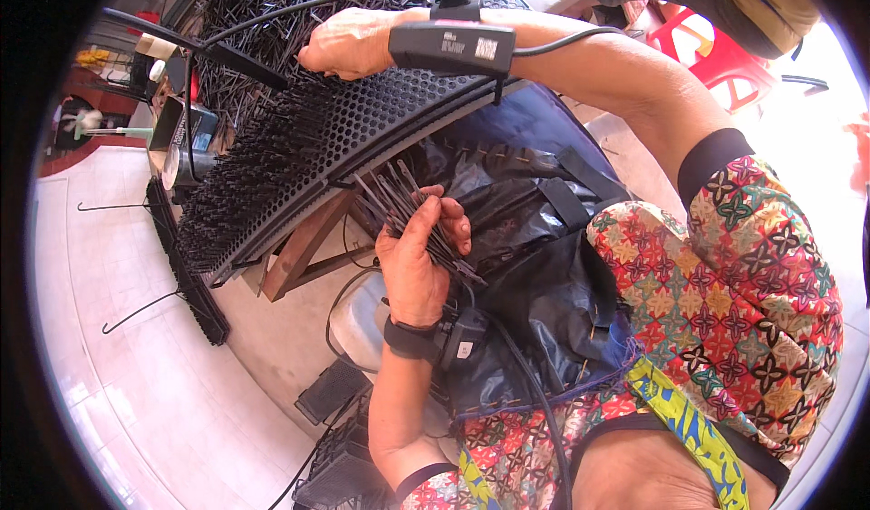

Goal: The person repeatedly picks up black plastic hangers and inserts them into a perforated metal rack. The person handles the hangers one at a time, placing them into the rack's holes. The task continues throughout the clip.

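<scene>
Presently, left hand: this hand (419, 252) is closed, thumb over fingers, around a loose bundle of thin dark strips (396, 193), just below the board's near edge and above the dark apron (553, 302).
Right hand: curled nearly shut over the perforated board (399, 98); I cannot tell whether it pinches a strip.
Bundle: its ends fan unevenly, so a slackened grip could spill strips onto the apron.
Standing strips: the dense bristle-like rows (240, 170) sit close by the right hand; a knuckle or sleeve brushing them might tilt some.
Cord: the black cord (524, 370) near the left wrist could snag and jerk that hand.
</scene>
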Demonstrator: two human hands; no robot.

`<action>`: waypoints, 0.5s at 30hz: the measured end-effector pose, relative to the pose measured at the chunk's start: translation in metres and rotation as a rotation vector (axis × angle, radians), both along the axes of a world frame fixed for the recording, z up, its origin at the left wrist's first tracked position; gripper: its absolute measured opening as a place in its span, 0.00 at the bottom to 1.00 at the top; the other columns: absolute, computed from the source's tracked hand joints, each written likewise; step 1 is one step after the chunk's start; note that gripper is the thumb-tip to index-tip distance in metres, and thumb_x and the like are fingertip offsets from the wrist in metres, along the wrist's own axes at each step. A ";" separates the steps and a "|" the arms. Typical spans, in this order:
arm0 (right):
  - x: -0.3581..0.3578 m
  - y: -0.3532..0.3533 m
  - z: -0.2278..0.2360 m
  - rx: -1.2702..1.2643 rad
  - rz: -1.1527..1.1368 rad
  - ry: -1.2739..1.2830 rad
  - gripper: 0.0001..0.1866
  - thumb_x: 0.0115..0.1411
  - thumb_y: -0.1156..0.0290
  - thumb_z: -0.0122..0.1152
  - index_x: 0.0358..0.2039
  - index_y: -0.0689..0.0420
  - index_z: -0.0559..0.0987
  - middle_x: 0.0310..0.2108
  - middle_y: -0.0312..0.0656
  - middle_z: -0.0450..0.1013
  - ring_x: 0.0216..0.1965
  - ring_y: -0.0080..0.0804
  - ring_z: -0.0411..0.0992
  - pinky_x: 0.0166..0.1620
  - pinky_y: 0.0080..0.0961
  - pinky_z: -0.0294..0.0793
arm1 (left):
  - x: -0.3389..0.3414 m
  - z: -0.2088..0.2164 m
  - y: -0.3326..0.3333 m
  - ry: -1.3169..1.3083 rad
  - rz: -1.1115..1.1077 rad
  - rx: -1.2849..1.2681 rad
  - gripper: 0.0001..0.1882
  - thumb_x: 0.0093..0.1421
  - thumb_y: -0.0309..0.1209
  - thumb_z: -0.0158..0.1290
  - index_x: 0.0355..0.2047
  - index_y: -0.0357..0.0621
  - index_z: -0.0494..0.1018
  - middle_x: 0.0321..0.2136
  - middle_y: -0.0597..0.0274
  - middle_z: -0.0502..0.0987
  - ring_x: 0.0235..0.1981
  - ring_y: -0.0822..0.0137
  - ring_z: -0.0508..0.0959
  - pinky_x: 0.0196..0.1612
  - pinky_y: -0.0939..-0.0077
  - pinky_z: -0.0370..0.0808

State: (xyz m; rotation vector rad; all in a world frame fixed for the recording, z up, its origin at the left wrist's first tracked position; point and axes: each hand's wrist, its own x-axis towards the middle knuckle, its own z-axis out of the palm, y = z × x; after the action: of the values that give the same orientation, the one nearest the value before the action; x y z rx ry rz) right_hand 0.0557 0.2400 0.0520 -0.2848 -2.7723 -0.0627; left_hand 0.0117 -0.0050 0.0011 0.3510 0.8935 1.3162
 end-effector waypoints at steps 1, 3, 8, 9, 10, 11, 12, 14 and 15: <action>0.001 -0.003 -0.001 0.090 -0.061 -0.055 0.07 0.49 0.74 0.55 0.26 0.63 0.69 0.18 0.50 0.70 0.24 0.48 0.73 0.25 0.38 0.71 | 0.000 -0.001 -0.001 -0.002 -0.001 -0.008 0.10 0.58 0.29 0.51 0.39 0.37 0.69 0.26 0.57 0.75 0.23 0.67 0.75 0.22 0.77 0.71; 0.006 -0.012 -0.002 0.012 -0.058 0.104 0.08 0.53 0.72 0.55 0.26 0.63 0.69 0.17 0.49 0.70 0.22 0.48 0.72 0.22 0.37 0.70 | 0.000 -0.003 -0.002 -0.011 0.007 -0.008 0.10 0.58 0.29 0.51 0.38 0.37 0.69 0.26 0.57 0.75 0.23 0.67 0.75 0.22 0.76 0.72; 0.037 -0.063 -0.012 -0.479 0.054 0.355 0.18 0.58 0.58 0.55 0.33 0.64 0.74 0.20 0.48 0.72 0.21 0.43 0.73 0.24 0.32 0.71 | -0.002 -0.006 -0.004 -0.069 0.015 0.017 0.09 0.57 0.28 0.51 0.36 0.37 0.71 0.26 0.57 0.75 0.23 0.66 0.75 0.23 0.75 0.73; 0.038 -0.076 -0.014 -0.670 0.009 0.300 0.20 0.59 0.56 0.54 0.34 0.64 0.75 0.22 0.49 0.73 0.24 0.42 0.74 0.27 0.32 0.72 | 0.000 -0.006 -0.006 -0.076 0.002 0.040 0.09 0.57 0.28 0.52 0.35 0.37 0.71 0.26 0.57 0.76 0.24 0.66 0.75 0.24 0.74 0.73; 0.038 -0.088 -0.017 -0.825 0.041 0.313 0.21 0.59 0.55 0.52 0.34 0.65 0.76 0.25 0.50 0.74 0.27 0.40 0.75 0.30 0.31 0.73 | 0.001 -0.007 -0.008 -0.068 -0.024 0.032 0.09 0.57 0.28 0.52 0.35 0.37 0.71 0.27 0.57 0.76 0.24 0.66 0.76 0.25 0.75 0.74; 0.040 -0.100 -0.020 -0.976 -0.008 0.216 0.24 0.60 0.52 0.50 0.36 0.64 0.75 0.26 0.52 0.74 0.32 0.37 0.75 0.34 0.32 0.73 | 0.004 -0.009 -0.010 -0.066 -0.051 0.035 0.09 0.57 0.29 0.52 0.35 0.37 0.71 0.27 0.57 0.76 0.25 0.66 0.76 0.25 0.75 0.74; 0.041 -0.111 -0.023 -1.025 -0.035 0.081 0.24 0.60 0.52 0.50 0.33 0.65 0.76 0.25 0.50 0.74 0.29 0.35 0.73 0.33 0.32 0.72 | 0.006 -0.011 -0.013 -0.065 -0.078 0.036 0.09 0.57 0.29 0.52 0.35 0.37 0.71 0.27 0.57 0.76 0.25 0.65 0.76 0.26 0.75 0.74; 0.050 -0.133 -0.030 -1.035 0.042 -0.240 0.26 0.61 0.51 0.48 0.30 0.66 0.76 0.24 0.48 0.73 0.27 0.32 0.71 0.34 0.30 0.71 | 0.010 -0.014 -0.023 -0.042 -0.229 0.043 0.10 0.56 0.27 0.52 0.37 0.35 0.71 0.32 0.54 0.75 0.33 0.62 0.77 0.35 0.72 0.76; 0.053 -0.138 -0.032 -1.091 0.059 -0.215 0.26 0.61 0.51 0.48 0.29 0.66 0.76 0.23 0.47 0.73 0.27 0.31 0.71 0.34 0.29 0.71 | 0.011 -0.017 -0.027 -0.050 -0.276 0.054 0.10 0.56 0.27 0.53 0.37 0.35 0.71 0.34 0.54 0.75 0.35 0.62 0.76 0.38 0.71 0.75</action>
State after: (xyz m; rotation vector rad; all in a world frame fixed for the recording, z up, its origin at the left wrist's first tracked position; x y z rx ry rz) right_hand 0.1089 0.1017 0.0199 -0.4618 -2.7154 1.5180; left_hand 0.0225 -0.0319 -0.0154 0.4643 0.7393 1.0908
